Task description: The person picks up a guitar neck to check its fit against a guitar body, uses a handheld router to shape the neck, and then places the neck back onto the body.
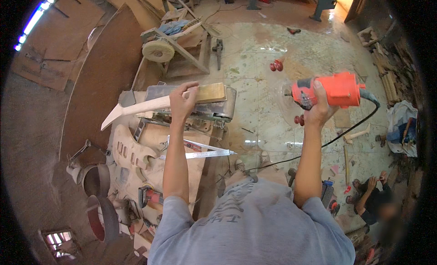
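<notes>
Two hands are busy. The left hand [182, 101] grips a pale wooden guitar neck [150, 104] that lies across the belt sander [214, 105]. The right hand [320, 108], well apart, holds an orange power tool [334, 89] raised over the tiled floor [259, 60].
</notes>
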Action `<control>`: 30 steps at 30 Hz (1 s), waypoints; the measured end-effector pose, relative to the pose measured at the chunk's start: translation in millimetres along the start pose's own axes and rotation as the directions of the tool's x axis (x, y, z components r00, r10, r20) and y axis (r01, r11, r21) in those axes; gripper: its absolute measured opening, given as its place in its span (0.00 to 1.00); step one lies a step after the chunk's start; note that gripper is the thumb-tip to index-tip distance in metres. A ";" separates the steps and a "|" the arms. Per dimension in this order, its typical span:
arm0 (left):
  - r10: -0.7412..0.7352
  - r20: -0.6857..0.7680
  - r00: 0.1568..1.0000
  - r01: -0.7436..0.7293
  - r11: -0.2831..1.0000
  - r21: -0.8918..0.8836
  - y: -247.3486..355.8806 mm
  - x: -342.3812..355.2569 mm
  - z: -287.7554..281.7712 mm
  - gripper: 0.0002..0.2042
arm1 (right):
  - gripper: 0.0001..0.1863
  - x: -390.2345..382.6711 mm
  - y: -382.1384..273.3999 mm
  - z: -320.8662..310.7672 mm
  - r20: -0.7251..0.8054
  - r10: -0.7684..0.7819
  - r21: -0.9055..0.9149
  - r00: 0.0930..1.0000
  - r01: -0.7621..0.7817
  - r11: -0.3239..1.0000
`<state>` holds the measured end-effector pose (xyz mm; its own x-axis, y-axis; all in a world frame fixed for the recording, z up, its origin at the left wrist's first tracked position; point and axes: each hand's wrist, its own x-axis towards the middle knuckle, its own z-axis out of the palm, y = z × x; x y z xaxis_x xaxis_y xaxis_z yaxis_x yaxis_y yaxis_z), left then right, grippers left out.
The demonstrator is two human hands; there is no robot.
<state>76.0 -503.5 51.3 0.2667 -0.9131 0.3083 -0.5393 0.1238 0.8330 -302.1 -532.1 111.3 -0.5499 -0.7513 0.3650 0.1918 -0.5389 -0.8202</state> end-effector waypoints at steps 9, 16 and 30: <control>0.039 0.490 0.871 -0.289 0.847 0.446 41.2 16.9 19.0 0.35 | 0.28 30.4 54.4 -50.5 -0.077 0.234 -0.045 0.969 -0.238 0.970; -0.205 0.447 0.871 -0.046 0.871 0.489 39.9 12.2 25.7 0.40 | 0.31 47.3 82.9 -68.8 -0.006 0.308 -0.018 0.951 -0.308 0.951; -0.164 0.601 0.782 -0.135 0.897 0.420 6.0 35.9 10.1 0.42 | 0.31 14.2 73.9 -78.1 -0.056 0.266 -0.109 0.962 -0.271 0.957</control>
<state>74.3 -539.4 62.8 -0.1832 -0.9680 -0.1716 -0.8555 0.0710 0.5129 -359.3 -552.8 21.5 -0.5239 -0.8449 0.1085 0.2436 -0.2707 -0.9313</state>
